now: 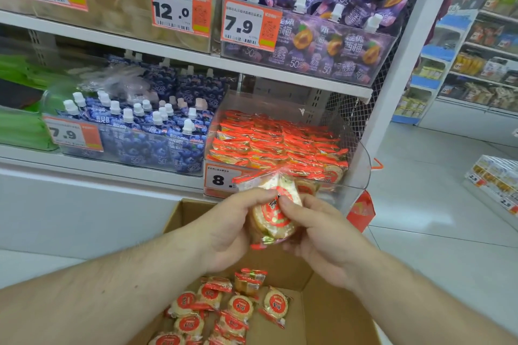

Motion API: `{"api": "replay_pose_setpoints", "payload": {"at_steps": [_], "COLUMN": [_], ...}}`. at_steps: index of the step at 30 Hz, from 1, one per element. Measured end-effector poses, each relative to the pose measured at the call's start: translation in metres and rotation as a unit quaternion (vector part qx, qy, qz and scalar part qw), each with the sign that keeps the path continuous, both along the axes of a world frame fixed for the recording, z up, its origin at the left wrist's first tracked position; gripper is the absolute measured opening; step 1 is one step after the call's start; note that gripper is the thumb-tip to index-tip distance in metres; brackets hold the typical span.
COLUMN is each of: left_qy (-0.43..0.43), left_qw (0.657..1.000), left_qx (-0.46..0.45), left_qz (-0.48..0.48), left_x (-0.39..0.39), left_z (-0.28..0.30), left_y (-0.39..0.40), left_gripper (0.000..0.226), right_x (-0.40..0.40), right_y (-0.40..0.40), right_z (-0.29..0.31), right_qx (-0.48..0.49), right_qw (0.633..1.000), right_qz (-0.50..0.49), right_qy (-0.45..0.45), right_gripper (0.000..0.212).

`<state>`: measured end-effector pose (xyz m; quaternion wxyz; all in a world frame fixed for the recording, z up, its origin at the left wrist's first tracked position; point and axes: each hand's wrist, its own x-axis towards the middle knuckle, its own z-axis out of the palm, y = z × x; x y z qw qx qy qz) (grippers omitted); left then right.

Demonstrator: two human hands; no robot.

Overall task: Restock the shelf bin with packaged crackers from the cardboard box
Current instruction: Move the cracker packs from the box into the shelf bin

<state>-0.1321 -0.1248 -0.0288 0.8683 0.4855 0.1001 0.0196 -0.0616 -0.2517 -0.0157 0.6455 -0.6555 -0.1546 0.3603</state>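
Both hands clamp on a small stack of round crackers in clear, red-edged wrappers [273,213], the left hand [232,230] and right hand [322,235] pinching it together just below the clear plastic shelf bin [361,159]. The step looks like carrying. Next, lift it over the bin's front wall. More packets lie in the brown cardboard box [330,314].

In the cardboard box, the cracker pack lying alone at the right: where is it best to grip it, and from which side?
Come from above: the cracker pack lies flat, face up, in the cardboard box. Probably pinch its round edge on the right, where the box floor is bare; other packs crowd its left.
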Motion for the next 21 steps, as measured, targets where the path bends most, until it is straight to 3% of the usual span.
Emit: {"api": "replay_pose_setpoints", "payload": {"at_steps": [3,6,8,10,13,16,19,21], "left_qy": [-0.007,-0.006,0.003,0.025,0.058,0.064,0.041,0.031], "left_qw": [0.997,0.982,0.952,0.928,0.933,0.972,0.994,0.997], "left_qx": [0.044,0.152,0.248,0.284,0.254,0.152,0.068,0.054], "left_qz": [-0.059,-0.113,-0.179,-0.241,-0.249,-0.165,-0.071,-0.043], "left_x": [0.001,0.003,0.003,0.004,0.005,0.007,0.008,0.006], "left_z": [-0.003,-0.006,-0.004,-0.006,-0.014,-0.014,-0.008,-0.006], "left_y": [0.027,0.05,0.047,0.033,0.016,0.019,0.022,0.018], "left_gripper": [0.065,0.094,0.091,0.074,0.043,0.035,0.044,0.047], "right_x": [0.017,0.025,0.025,0.025,0.03,0.034,0.037,0.035], "right_y": [-0.008,-0.018,-0.019,-0.016,-0.012,-0.013,-0.016,-0.017], "right_z": [0.018,0.038,0.04,0.035,0.024,0.019,0.012,0.006], "right_qx": [-0.035,-0.202,-0.269,-0.272,-0.211,-0.125,-0.015,-0.037], "right_qw": [0.985,0.87,0.808,0.786,0.796,0.84,0.941,0.963], "right_qz": [0.003,0.154,0.228,0.25,0.219,0.07,-0.086,-0.078], "right_qy": [-0.172,-0.422,-0.471,-0.496,-0.523,-0.523,-0.328,-0.256], "right_gripper": [0.044,0.049,0.071,0.086,0.093,0.084,0.059,0.049]}}
